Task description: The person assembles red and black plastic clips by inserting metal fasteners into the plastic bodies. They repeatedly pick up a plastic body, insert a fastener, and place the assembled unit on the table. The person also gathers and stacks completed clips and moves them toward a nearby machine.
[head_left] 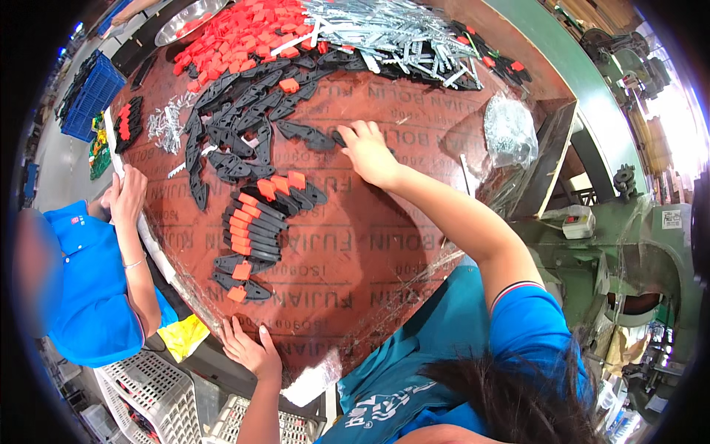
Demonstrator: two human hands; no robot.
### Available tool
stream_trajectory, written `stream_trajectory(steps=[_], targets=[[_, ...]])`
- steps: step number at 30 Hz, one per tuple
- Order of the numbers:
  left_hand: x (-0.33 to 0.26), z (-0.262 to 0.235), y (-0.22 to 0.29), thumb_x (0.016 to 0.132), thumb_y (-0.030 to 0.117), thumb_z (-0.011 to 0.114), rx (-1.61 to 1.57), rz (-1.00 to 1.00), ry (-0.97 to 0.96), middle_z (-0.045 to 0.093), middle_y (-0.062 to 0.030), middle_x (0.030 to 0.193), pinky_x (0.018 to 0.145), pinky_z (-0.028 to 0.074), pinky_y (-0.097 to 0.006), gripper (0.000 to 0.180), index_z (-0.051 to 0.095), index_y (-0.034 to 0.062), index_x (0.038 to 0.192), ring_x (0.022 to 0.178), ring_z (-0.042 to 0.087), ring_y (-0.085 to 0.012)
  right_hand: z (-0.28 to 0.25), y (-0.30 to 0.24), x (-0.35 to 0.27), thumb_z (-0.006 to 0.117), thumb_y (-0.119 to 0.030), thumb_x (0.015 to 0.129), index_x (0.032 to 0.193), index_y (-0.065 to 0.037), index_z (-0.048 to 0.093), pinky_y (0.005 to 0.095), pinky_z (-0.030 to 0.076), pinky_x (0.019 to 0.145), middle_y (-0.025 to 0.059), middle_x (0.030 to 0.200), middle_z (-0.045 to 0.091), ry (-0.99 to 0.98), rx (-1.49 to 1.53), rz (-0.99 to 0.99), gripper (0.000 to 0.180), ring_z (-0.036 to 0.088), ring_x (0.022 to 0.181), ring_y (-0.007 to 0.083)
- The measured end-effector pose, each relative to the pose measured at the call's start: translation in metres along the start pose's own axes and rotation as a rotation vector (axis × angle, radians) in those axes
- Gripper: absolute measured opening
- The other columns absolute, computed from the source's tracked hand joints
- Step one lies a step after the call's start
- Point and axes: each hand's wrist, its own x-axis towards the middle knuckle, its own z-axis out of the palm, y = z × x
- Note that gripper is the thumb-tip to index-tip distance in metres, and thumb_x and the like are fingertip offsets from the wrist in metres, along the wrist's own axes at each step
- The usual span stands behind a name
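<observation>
My right hand (370, 157) reaches over the middle of the brown board table, its fingertips closed on the end of a dark flat part beside a black plastic piece (305, 135). The thumb is mostly hidden. My left hand (251, 351) rests at the table's near edge, fingers apart and holding nothing. Between the hands lies a curved row of black plastic pieces (266, 240), several with red plastic clips (242, 223) on them. Farther off is a loose heap of similar black pieces (233, 111).
A pile of red clips (237, 37) and a heap of silver metal strips (392, 33) cover the far side. Small screws (168, 122) lie left; a clear plastic bag (510, 129) sits right. A co-worker's hands (127, 194) are at the left edge. Green machinery (584, 251) stands right.
</observation>
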Motion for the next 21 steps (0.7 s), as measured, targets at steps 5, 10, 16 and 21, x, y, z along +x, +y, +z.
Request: stream_trajectory(steps=[5, 10, 16, 21], targets=[[-0.001, -0.004, -0.003, 0.096, 0.037, 0.055, -0.011, 0.094, 0.069, 0.042, -0.0170, 0.148, 0.113, 0.023, -0.056, 0.057, 0.046, 0.0008, 0.140, 0.141, 0.033, -0.0382, -0.018, -0.025, 0.097, 0.076, -0.029, 0.081, 0.135, -0.005, 0.048, 0.0492, 0.035, 0.110, 0.0261, 0.138, 0.044, 0.263, 0.182, -0.337, 0.065, 0.039, 0.131, 0.0437], [0.001, -0.003, -0.003, 0.096, 0.035, 0.052, 0.020, 0.088, 0.031, 0.038, -0.0189, 0.150, 0.113, 0.022, -0.057, 0.058, 0.042, 0.0007, 0.142, 0.141, 0.032, -0.0402, -0.053, 0.065, 0.175, 0.071, -0.031, 0.082, 0.137, -0.003, 0.048, 0.0495, 0.032, 0.113, 0.0247, 0.143, 0.043, 0.196, -0.248, 0.016, 0.066, 0.038, 0.135, 0.0401], [0.001, -0.006, -0.003, 0.093, 0.039, 0.051, -0.003, 0.050, -0.052, 0.034, -0.0221, 0.151, 0.114, 0.016, -0.059, 0.066, 0.038, -0.0016, 0.144, 0.142, 0.027, -0.0428, -0.067, 0.143, 0.230, 0.074, -0.044, 0.074, 0.154, -0.008, 0.022, 0.0621, 0.016, 0.117, 0.0197, 0.159, 0.023, 0.064, -0.373, 0.276, 0.102, 0.017, 0.149, 0.0399], [0.000, -0.003, -0.007, 0.095, 0.040, 0.048, -0.056, 0.074, -0.050, 0.034, -0.0258, 0.151, 0.113, 0.017, -0.060, 0.066, 0.037, -0.0034, 0.144, 0.141, 0.027, -0.0464, -0.070, 0.139, 0.254, 0.076, -0.040, 0.075, 0.153, -0.014, 0.027, 0.0630, 0.026, 0.112, 0.0157, 0.157, 0.030, -0.017, -0.690, 0.098, 0.095, 0.031, 0.142, 0.0426]])
